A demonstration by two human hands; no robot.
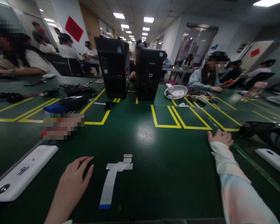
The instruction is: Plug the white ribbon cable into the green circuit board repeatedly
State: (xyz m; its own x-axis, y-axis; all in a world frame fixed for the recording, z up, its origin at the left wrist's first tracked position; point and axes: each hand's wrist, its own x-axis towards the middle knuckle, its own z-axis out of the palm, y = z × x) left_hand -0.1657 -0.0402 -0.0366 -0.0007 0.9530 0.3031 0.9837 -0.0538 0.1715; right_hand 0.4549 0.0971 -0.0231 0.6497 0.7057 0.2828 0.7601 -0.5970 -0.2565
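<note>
A flat white ribbon cable [109, 186] with a blue end lies on the green table, joined at its upper end to a cross strip and a small connector [128, 158]. My left hand [76, 175] is just left of the cable, apart from it, with thumb and fingers spread and nothing between them. Farther off on the right, my right hand [220, 138] reaches low over the table, thumb apart from the bent fingers. It covers part of a long, thin green strip [256, 166]; whether the fingertips touch the strip I cannot tell.
Two black computer towers [149, 74] stand at the back. White devices [25, 172] lie at both sides. A white basket [175, 92], a blue-and-black pouch [65, 104] and cables [11, 96] sit beyond yellow tape lines [168, 126]. People sit around the table.
</note>
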